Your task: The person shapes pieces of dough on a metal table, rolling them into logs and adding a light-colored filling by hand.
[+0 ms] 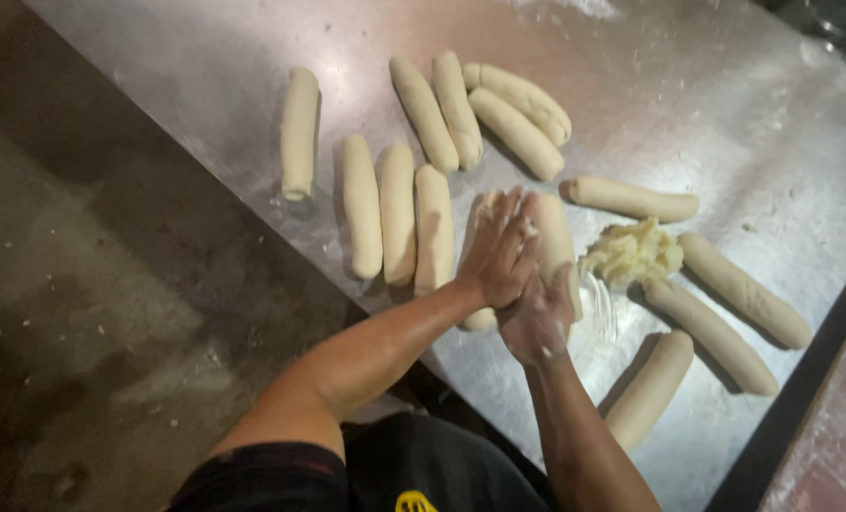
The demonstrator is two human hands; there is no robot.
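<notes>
**doughfan:** So, what's under the hands here?

**benchtop_guy:** Both hands are flat on one dough log [554, 237] near the front of the stainless steel table [708, 104]. The left hand [501, 251] lies palm down with fingers spread and straight, pressing on top of the log, not wrapped around it. The right hand [540, 318] sits just behind it, partly tucked under the left wrist, also open and dusty with flour. I can't tell whether its fingers curl around the dough at all, since the left hand covers them.

**doughfan:** And the rest of the table?

**benchtop_guy:** Plenty of finished logs. Three side by side [396, 213] just left of the hands, one lone log [299, 131] further left near the table edge, and a bunch of four [480, 109] at the back. To the right there's a rough lump of soft yellowish fat [634, 251], butter or something like it, touching the table right beside the worked log. Another log [634, 199] lies behind that lump, two long ones [726, 308] lie to its right, and one more [649, 389] sits close to the right forearm.

**doughfan:** Any packages or labels?

**benchtop_guy:** Only a small yellow mark [413, 501] on the person's dark clothing at the bottom edge. The floor [91, 284] on the left is dark concrete.
</notes>
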